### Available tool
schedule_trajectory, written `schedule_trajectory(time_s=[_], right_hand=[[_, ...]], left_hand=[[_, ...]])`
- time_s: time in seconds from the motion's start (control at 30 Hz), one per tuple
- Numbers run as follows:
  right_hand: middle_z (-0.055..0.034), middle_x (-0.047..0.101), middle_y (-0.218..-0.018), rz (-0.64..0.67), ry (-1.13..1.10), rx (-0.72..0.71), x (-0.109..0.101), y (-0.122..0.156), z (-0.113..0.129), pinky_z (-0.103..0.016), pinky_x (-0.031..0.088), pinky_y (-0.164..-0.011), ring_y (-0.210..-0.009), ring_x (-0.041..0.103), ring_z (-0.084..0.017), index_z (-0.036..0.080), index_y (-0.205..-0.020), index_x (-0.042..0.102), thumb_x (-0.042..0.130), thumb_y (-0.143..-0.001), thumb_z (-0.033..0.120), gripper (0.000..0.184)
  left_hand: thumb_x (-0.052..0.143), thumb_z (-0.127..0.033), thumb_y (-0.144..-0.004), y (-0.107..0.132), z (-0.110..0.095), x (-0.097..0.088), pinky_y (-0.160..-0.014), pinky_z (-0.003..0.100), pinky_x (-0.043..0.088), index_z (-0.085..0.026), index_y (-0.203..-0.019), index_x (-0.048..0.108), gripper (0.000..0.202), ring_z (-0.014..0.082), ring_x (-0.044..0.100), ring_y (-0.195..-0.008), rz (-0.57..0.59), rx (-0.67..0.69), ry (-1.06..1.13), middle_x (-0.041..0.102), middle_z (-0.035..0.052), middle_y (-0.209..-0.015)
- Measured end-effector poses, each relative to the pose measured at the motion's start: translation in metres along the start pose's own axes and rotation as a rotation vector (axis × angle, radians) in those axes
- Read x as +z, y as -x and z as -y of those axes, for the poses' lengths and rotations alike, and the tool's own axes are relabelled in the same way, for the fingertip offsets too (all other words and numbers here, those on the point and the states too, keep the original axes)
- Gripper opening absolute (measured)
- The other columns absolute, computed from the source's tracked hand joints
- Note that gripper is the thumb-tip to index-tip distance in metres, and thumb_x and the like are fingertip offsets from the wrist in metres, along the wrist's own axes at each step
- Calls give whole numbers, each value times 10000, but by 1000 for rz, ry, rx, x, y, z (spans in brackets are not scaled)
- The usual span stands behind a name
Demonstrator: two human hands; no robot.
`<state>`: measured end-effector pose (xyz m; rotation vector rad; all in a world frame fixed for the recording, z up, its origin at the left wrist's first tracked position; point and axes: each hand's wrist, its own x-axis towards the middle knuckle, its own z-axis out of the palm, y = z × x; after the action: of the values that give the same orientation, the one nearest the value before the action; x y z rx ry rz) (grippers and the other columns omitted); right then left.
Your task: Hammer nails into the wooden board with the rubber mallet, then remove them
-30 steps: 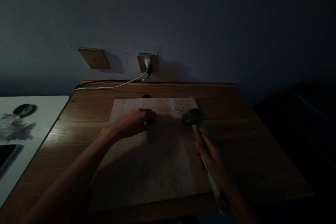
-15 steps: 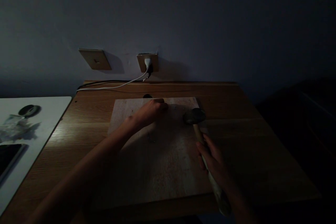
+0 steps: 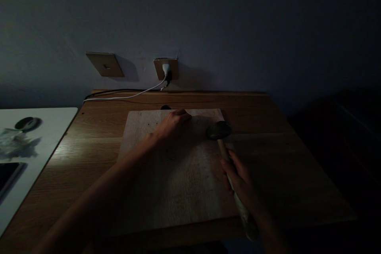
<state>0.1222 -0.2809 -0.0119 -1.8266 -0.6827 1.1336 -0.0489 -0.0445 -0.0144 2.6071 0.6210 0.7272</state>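
A pale wooden board lies on a brown wooden table. My left hand reaches across the board to its far edge, fingers curled together in a pinch; what they hold is too dark and small to make out. My right hand is wrapped round the wooden handle of a hammer, whose dark head rests on the board near its right far corner. A small dark mark shows on the board below my left hand.
A white cable runs along the table's back edge to a wall socket. A second wall plate is to its left. A white surface at left carries a dark round object, crumpled plastic and a phone. Darkness lies right of the table.
My left hand has moved from the board's middle up and right to its far edge. The hammer and my right hand have stayed almost still.
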Motion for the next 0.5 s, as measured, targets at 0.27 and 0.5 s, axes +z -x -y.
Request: schedule_trajectory(time_s=[0.27,0.5], right_hand=[[78,495,-612,-16,13,24,0,1,2,-180,339,-354,-422,449,-87,218,-1326,511,603,-852,633,636],[81,482,-605,-15,24,14,1,3,5,-179,336,-341,-410,432,-82,222,-1253,551,599,-844,648,593]], left_hand=[[559,-156,-944,7,5,3,-804,284,573,-146,-1036,744,207,161,698,-840,-37,-6,57,720,86,-988],[546,-155,-957,7,9,6,-818,287,570,-147,-1030,747,214,164,701,-853,-63,-27,68,729,81,-981]])
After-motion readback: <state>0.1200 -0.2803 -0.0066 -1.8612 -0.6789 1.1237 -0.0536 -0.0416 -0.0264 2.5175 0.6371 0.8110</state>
